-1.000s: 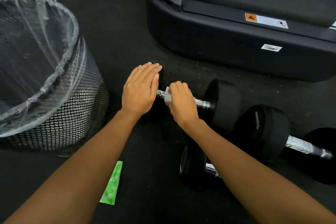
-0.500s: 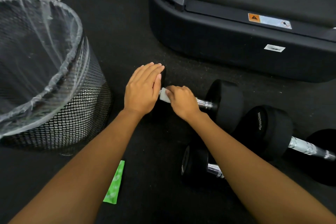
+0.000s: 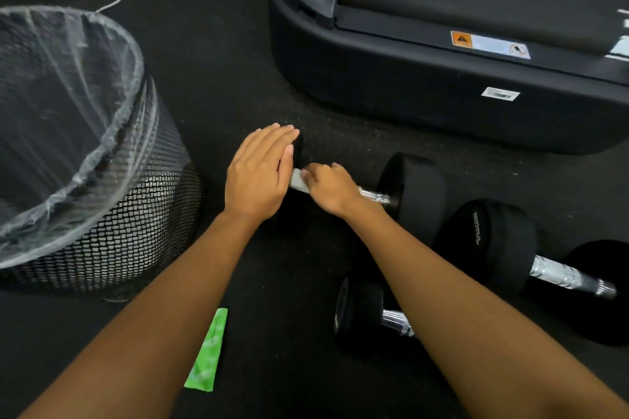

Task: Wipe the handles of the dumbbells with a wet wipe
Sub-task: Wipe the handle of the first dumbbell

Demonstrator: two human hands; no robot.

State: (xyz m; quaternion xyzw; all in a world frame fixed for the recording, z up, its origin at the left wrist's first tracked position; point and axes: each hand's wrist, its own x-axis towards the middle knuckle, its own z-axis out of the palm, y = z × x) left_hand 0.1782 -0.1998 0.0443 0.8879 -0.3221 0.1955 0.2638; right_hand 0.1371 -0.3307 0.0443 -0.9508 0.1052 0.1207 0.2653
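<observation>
Dumbbell handle (image 3: 374,196), on the floor right of the mesh bin (image 3: 136,207): wiped now at its left end, up from mid-bar a second ago. Clamps wet wipe (image 3: 299,180) in curled fingers (image 3: 318,169) of right hand (image 3: 332,189); steadies the weight (image 3: 298,150) with flat left hand (image 3: 258,173). Suggests this bar nearly done.
</observation>
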